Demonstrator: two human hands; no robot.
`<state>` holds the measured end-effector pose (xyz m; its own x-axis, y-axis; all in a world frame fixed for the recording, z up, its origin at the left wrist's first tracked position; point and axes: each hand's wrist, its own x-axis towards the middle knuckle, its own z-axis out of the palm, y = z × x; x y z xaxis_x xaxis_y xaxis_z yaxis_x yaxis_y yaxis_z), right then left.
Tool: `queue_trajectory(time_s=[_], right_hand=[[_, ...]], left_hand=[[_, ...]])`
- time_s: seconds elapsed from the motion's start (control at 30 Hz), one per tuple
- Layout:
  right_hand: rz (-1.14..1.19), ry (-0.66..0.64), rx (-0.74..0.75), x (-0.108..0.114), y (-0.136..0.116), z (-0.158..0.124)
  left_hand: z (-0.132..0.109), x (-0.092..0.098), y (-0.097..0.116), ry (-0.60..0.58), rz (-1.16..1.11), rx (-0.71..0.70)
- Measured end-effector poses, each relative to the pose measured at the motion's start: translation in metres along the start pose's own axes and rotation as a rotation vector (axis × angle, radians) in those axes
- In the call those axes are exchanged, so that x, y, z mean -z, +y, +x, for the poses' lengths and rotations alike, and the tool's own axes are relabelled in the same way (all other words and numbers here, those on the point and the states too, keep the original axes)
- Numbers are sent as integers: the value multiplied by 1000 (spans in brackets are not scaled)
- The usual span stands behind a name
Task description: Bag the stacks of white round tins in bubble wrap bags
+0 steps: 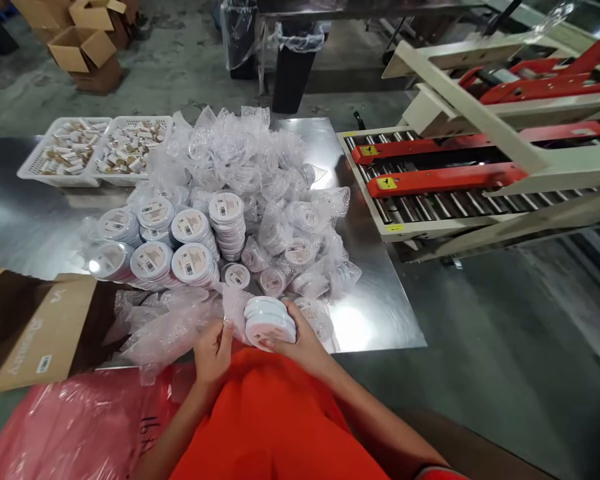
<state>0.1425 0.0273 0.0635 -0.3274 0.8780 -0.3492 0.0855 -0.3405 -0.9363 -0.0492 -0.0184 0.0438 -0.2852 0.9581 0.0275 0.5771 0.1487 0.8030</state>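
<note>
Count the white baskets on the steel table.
2. One white basket stands at the far edge of the steel table, the second right beside it. Another could be hidden behind the plastic-wrapped pile.

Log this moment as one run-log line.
Left hand: pinches bubble wrap | Right hand: holds stacked white round containers | Surface: steel table

We see white round tins (270,321) with beige labels (193,262), clear bubble wrap (170,337), a tan cardboard box (45,327), a pink plastic bag (80,420), red rails (445,180) with yellow tags (386,183) on a cream frame (480,113), and an orange shirt (275,427).
</note>
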Motion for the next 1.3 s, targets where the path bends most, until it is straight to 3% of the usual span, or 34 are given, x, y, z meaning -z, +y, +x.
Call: queue_trajectory(time_s=[0.17, 0.27, 0.33, 0.43, 0.53, 0.6, 0.67, 0.77, 0.93, 1.03, 1.1, 1.17, 1.3], right_hand=[[-434, -31, 169, -13, -6, -8], [-574, -143, 269, -13, -9, -10], [-555, -172, 232, -11, -13, -9], [-400, -156, 129, -8, -15, -6], [-398, 41, 169, -6, -7, -5], [-549, 231, 294, -6, 1, -5], [-715, 309, 393, -9, 9, -5], [-773, 160, 284, -15, 13, -3], [-410, -126, 12, -11, 11, 3], [-43, -206, -113, -3, 12, 2], [255, -204, -208, -2, 16, 1], [427, -132, -277, -5, 25, 0], [293, -26, -283, -16, 45, 4]], left_hand=[[1, -7, 12, 90, 151, -279], [4, -8, 18, 123, 182, -253], [6, -6, 20, 138, 184, -270], [8, -3, 21, 71, 218, -461], [5, -4, 21, 33, 286, -545], [2, -8, 21, 37, 314, -488], [-2, -13, 22, 22, 319, -447], [-2, -17, 24, -28, 304, -450], [-1, -16, 28, -138, 238, -376], [-2, -12, 28, -149, 13, -46], [-2, -10, 27, -122, -147, 168], [-1, -8, 27, -98, -234, 261], [0, -11, 27, -133, -321, 314]])
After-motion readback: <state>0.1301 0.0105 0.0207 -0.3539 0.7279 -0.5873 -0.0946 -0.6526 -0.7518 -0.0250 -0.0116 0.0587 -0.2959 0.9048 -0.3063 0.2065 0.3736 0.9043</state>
